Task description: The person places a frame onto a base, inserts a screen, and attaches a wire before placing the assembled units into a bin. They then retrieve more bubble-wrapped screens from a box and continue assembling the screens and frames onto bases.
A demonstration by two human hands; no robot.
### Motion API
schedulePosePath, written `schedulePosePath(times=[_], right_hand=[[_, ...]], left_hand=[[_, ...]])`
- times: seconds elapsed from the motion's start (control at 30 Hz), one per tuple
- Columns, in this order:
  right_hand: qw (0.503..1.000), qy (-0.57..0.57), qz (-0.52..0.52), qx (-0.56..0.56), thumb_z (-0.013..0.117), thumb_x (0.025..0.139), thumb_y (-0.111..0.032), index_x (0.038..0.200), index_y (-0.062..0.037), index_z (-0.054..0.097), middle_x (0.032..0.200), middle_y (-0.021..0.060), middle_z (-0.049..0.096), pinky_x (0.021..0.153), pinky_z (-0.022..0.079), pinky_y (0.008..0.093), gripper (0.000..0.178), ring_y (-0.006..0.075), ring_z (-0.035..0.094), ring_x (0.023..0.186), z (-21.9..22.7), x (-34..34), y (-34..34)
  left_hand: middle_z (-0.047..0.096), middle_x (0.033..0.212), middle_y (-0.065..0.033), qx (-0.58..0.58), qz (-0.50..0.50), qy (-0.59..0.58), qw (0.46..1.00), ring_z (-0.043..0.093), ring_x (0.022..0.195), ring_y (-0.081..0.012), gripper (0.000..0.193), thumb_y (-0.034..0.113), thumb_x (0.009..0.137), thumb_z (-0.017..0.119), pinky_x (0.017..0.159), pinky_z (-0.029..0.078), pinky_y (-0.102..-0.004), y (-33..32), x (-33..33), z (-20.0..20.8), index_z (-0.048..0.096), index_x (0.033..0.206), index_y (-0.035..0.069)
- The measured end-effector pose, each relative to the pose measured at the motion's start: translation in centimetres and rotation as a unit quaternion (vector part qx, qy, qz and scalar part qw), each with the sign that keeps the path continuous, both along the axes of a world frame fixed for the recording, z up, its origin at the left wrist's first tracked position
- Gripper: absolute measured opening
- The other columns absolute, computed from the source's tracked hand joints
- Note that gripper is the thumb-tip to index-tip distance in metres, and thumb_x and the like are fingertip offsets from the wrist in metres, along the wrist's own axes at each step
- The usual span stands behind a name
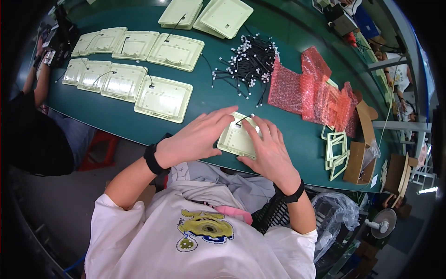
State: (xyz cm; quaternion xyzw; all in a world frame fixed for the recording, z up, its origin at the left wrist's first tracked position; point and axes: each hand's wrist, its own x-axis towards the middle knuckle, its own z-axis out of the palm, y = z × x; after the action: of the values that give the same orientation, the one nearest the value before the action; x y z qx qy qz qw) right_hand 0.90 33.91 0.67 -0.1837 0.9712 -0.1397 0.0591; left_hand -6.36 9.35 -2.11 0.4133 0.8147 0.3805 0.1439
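A small cream plastic cover (pixel 235 141) lies on the table edge right in front of me, its recessed side facing up. From a dark spot near its far edge rises a short black cable (pixel 245 119) with a small connector at the tip. My left hand (pixel 200 138) grips the cover's left side, fingers along the far corner and thumb at the near corner. On the other side my right hand (pixel 271 151) holds the right part of the cover, its index finger lying over the surface and its thumb at the near edge. The right fingertips are close to the cable end.
Two rows of cream covers with black cables (pixel 163 99) lie at the left; stacked covers (pixel 226 17) are farther back. A heap of black cables (pixel 254 60) lies ahead. Rightward are red bubble wrap (pixel 290 88), cream frames (pixel 335 151) and a cardboard box (pixel 357 162). A co-worker (pixel 39 125) sits left.
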Motion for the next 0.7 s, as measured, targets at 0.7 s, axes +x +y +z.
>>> schedulePosePath(times=[0.7], right_hand=[[0.998, -0.042, -0.013, 0.046, 0.090, 0.079, -0.025, 0.163, -0.0148, 0.043, 0.163, 0.0228, 0.040, 0.111, 0.050, 0.0506, 0.096, 0.0436, 0.047, 0.145, 0.5, 1.3, 0.2]], left_hand=[[0.049, 0.154, -0.0247, -0.054, -0.036, 0.056, 0.996, 0.049, 0.144, -0.0415, 0.080, -0.005, 0.064, 0.089, 0.118, 0.047, -0.0448, 1.2, -0.9, 0.7, 0.051, 0.134, -0.007]])
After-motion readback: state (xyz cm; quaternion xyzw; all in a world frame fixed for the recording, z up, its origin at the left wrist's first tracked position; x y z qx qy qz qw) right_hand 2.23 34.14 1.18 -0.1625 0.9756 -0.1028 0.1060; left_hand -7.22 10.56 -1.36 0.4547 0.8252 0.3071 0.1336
